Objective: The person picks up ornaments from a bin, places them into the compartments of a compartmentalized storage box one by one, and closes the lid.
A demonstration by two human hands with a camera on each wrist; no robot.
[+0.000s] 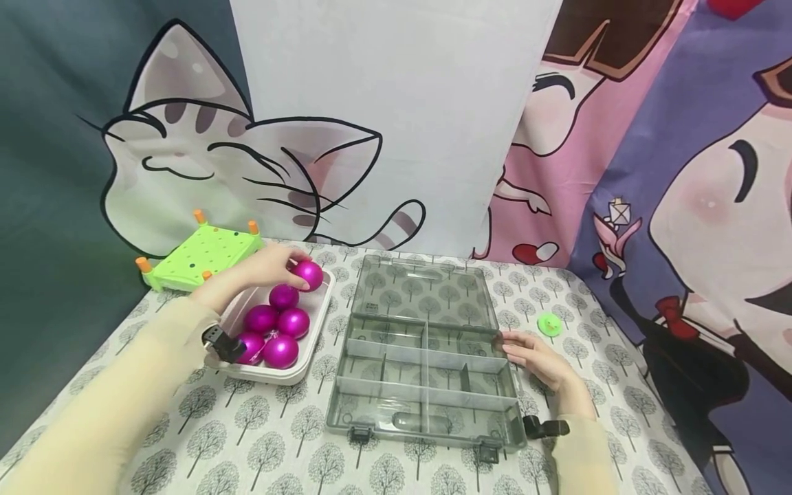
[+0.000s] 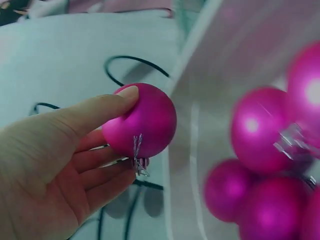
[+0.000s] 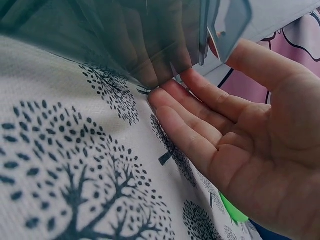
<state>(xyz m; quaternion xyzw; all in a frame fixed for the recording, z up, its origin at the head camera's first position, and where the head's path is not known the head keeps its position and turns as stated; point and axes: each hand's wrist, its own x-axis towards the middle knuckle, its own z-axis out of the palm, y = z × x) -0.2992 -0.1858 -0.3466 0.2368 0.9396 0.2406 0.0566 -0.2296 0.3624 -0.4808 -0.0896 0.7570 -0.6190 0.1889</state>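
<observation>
My left hand pinches a magenta Christmas bauble, thumb on one side and fingers on the other. In the left wrist view its silver cap and loop of thread point downward. Below that hand a white plastic tub holds several more magenta baubles. A clear grey compartment box lies with its lid folded back, dividers inside. My right hand is at the box's right side. Its fingertips touch the lower side wall, and the thumb is by the upper edge.
A lime green pegged stand with orange legs sits upturned behind the tub. Right of the box lies a small round green disc with a duck face. A tree-print cloth covers the table, and a cartoon curtain hangs behind.
</observation>
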